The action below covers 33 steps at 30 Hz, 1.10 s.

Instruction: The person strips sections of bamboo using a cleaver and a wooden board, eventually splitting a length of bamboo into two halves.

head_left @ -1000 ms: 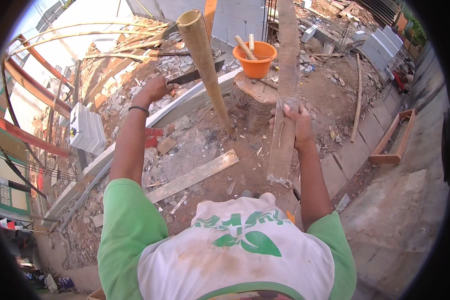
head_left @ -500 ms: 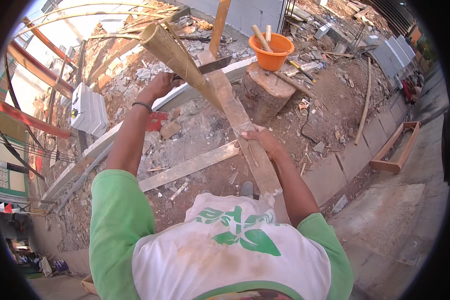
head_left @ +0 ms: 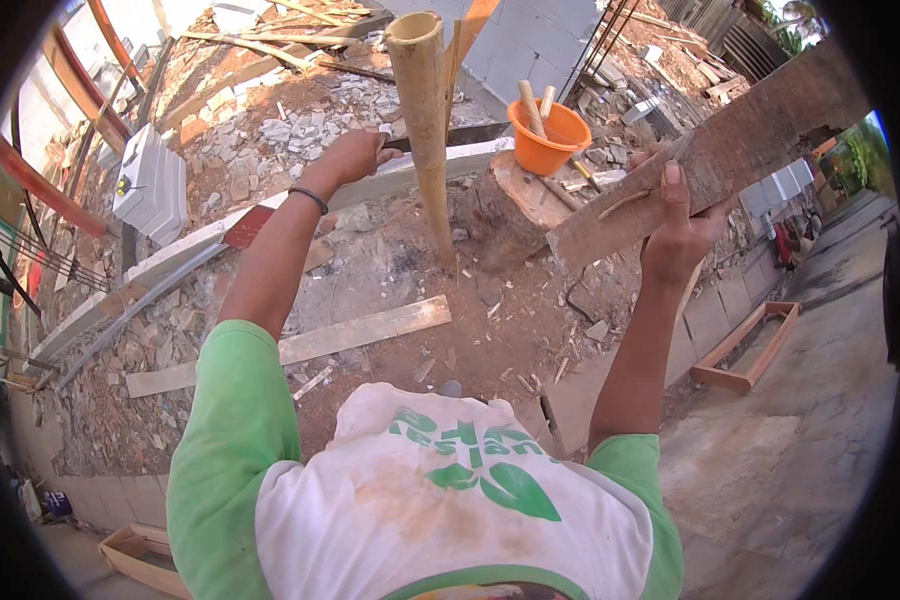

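Observation:
My left hand is closed around the handle of a machete, reaching forward at the centre left. Its dark blade passes behind an upright bamboo pole, which hides part of it; I cannot tell whether they touch. On the right, my right hand grips a rough brown board, thumb on the near face. The board slants up to the far right, off the ground. Another plank lies on the dirt between my arms.
An orange bucket with wooden handles sticking out stands on a tree stump. Pale blocks are stacked at the left. Rubble covers the ground beyond a low concrete beam. A wooden frame lies on the paving at right.
My right hand has swung the board up and out to the right, away from the bamboo pole. The pole now appears more upright. My left hand still holds the machete.

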{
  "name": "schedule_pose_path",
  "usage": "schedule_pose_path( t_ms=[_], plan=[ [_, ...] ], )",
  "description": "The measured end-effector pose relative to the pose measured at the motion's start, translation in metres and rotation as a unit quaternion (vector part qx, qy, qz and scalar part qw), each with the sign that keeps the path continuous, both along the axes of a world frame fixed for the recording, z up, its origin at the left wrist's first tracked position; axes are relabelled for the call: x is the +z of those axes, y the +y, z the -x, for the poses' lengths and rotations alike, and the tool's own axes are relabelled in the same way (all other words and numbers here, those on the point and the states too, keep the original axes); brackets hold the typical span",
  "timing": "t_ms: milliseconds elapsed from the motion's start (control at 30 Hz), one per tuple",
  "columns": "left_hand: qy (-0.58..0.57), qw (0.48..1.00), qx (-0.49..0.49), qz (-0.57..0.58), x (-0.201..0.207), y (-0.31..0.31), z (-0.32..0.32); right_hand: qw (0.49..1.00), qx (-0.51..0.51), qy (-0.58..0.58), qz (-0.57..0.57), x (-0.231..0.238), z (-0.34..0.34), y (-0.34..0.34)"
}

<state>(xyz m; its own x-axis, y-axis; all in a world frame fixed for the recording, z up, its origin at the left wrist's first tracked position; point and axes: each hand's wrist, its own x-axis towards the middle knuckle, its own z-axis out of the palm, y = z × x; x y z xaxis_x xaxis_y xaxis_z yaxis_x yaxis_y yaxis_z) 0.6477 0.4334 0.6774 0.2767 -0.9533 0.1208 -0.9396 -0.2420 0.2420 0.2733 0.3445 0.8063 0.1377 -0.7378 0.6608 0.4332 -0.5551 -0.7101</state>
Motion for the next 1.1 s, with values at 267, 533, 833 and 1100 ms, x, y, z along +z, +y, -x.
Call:
schedule_pose_path(
  t_ms=[267,533,833,1100],
  plan=[
    [-0.074,0.992,-0.051,-0.094,-0.044,-0.032,0.01,0.763,-0.035,0.641,0.069,-0.245,0.014,-0.039],
    [0.011,0.979,-0.093,-0.183,-0.014,0.006,0.022,0.866,0.068,0.476,-0.139,-0.235,-0.026,-0.015],
    [0.322,0.866,-0.049,0.38,0.026,0.002,0.085,0.883,0.066,0.433,-0.166,-0.246,-0.018,0.002],
    [0.295,0.9,-0.062,0.314,0.056,-0.043,0.061,0.889,0.01,0.415,-0.191,-0.179,0.032,0.021]
  ],
)
